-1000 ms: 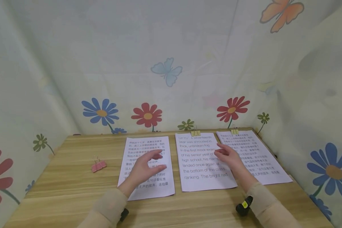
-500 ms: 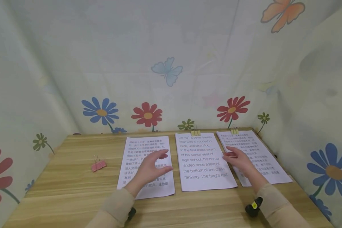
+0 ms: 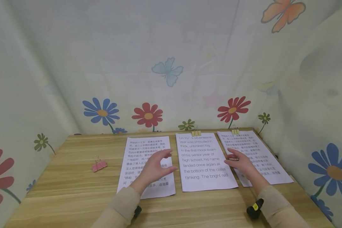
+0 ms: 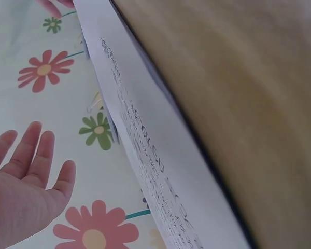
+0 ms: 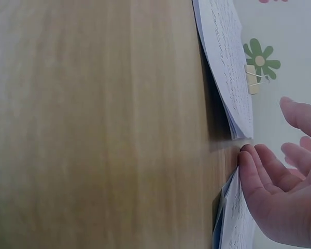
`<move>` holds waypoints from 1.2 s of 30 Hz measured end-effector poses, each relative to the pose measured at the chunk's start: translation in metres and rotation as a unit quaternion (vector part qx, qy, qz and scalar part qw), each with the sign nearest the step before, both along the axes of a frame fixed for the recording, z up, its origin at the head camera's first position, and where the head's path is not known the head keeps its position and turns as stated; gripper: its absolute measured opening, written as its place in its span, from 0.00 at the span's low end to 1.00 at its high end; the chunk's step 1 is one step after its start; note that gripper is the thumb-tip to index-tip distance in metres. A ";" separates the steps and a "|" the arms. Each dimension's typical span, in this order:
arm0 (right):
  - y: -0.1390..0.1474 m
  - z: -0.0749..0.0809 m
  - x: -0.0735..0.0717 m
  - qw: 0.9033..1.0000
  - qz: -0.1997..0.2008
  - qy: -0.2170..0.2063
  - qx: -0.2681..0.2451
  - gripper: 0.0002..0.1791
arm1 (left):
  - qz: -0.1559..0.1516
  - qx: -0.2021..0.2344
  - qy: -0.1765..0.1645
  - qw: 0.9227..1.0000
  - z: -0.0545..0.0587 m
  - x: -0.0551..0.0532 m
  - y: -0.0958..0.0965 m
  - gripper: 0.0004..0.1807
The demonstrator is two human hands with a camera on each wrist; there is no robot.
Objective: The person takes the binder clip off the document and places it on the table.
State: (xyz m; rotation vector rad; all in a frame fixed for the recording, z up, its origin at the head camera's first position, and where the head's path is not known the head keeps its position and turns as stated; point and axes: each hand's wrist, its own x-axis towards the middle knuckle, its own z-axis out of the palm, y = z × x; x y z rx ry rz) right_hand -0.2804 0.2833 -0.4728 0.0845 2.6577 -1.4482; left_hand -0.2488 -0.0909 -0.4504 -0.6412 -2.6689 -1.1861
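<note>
Three stacks of printed sheets lie side by side on the table. My left hand point(image 3: 155, 167) hovers over the left stack point(image 3: 131, 171), fingers loosely bent and thumb apart, holding nothing; the left wrist view shows the same hand point(image 4: 28, 192) with its fingers spread. My right hand point(image 3: 240, 163) is above the gap between the middle stack point(image 3: 199, 183) and the right stack point(image 3: 270, 171), also holding nothing. In the right wrist view, the right hand point(image 5: 285, 202) has relaxed fingers. Yellow binder clips point(image 3: 196, 133) grip the top edges of the middle and right stacks.
Pink binder clips point(image 3: 99, 165), one or two close together, sit left of the left stack. A floral cloth point(image 3: 125, 79) hangs behind the wooden table point(image 3: 65, 177) and at both sides. A black device point(image 3: 255, 209) is at the right wrist.
Both hands have shifted right. The right hand has left the middle stack's text for the gap beside the right stack, and the left hand has moved towards the left stack's right edge.
</note>
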 end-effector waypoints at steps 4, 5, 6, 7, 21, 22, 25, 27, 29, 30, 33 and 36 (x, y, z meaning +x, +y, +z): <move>0.001 0.000 -0.001 1.000 -0.001 0.000 -0.002 0.39 | -0.011 0.006 0.001 1.000 0.000 -0.004 0.004 0.40; 0.001 0.000 -0.001 1.000 -0.001 -0.002 -0.001 0.39 | -0.013 0.008 0.001 1.000 -0.001 -0.005 0.006 0.39; 0.001 0.001 0.000 1.000 0.000 -0.003 0.000 0.40 | -0.014 0.009 -0.001 1.000 0.000 -0.006 0.007 0.39; 0.001 0.001 0.000 1.000 0.000 -0.003 0.002 0.40 | -0.014 0.008 -0.001 1.000 -0.001 -0.007 0.009 0.39; 0.004 -0.007 -0.007 1.000 0.006 -0.010 0.015 0.41 | -0.011 0.019 -0.035 0.999 -0.001 -0.016 0.024 0.39; 0.003 -0.007 -0.007 1.000 0.007 -0.009 0.018 0.41 | -0.011 0.021 -0.037 0.999 -0.001 -0.017 0.024 0.39; 0.002 -0.008 -0.007 1.000 0.004 -0.005 0.027 0.41 | -0.014 0.019 -0.041 0.999 -0.003 -0.018 0.025 0.39; 0.002 -0.008 -0.008 0.999 0.001 -0.004 0.036 0.40 | -0.015 0.018 -0.043 0.999 -0.004 -0.019 0.026 0.40; 0.002 -0.008 -0.009 0.999 -0.004 -0.005 0.041 0.40 | -0.016 0.016 -0.043 0.999 -0.004 -0.019 0.026 0.40; 0.002 -0.008 -0.010 0.999 -0.006 -0.006 0.042 0.40 | -0.016 0.016 -0.044 0.999 -0.004 -0.019 0.027 0.40; 0.001 -0.009 -0.010 0.999 -0.011 -0.012 0.040 0.40 | -0.015 0.013 -0.045 0.999 -0.003 -0.019 0.028 0.40; -0.001 -0.007 -0.011 0.999 -0.016 -0.017 0.036 0.39 | -0.019 0.015 -0.043 0.999 -0.001 -0.018 0.028 0.39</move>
